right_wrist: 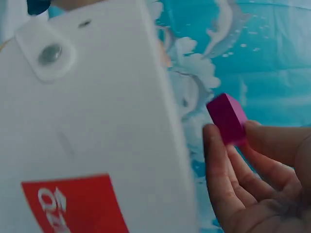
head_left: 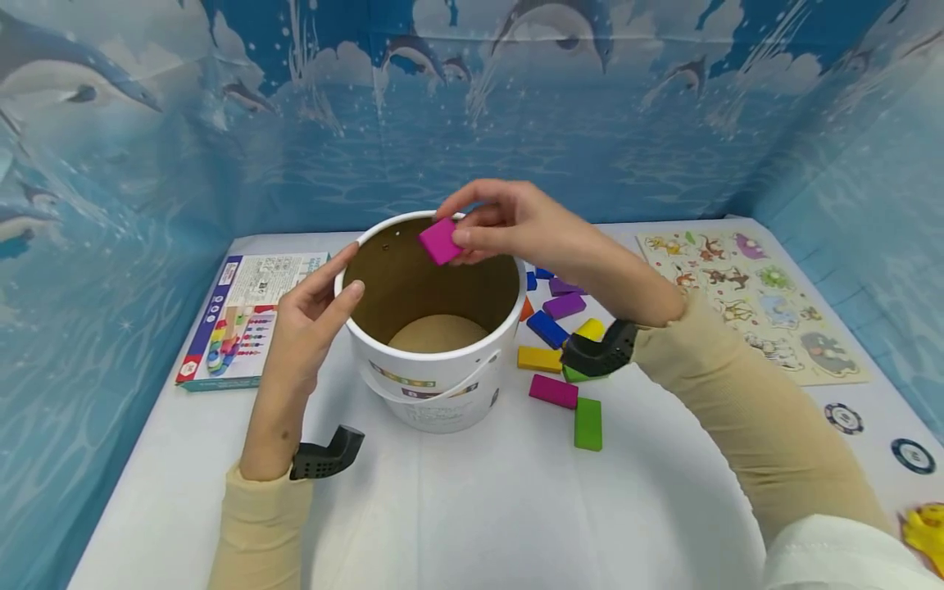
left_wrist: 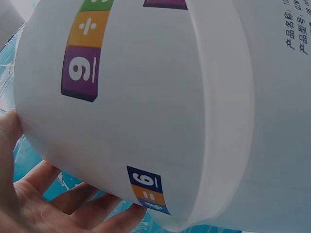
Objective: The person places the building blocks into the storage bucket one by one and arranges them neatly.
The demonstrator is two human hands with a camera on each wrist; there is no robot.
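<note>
A white bucket point(head_left: 435, 414) with a swing handle stands upright, its inner floor showing bare. My left hand point(head_left: 313, 315) grips its left side, thumb at the rim and fingers spread along the outer wall; the left wrist view shows those fingers point(left_wrist: 77, 201) against the printed wall. Between thumb and fingers, my right hand point(head_left: 501, 221) pinches a magenta block point(head_left: 440, 241) over the far right part of the bucket's mouth. In the right wrist view the same block point(right_wrist: 227, 119) appears beside the bucket's wall point(right_wrist: 112, 121).
Right of the bucket lie several loose blocks, among them a green block point(head_left: 588, 424) and a magenta one point(head_left: 553, 391). A flat printed box point(head_left: 251, 319) lies at left. An animal puzzle board point(head_left: 752, 303), round chips point(head_left: 843, 418) and a yellow toy point(head_left: 925, 533) are at right.
</note>
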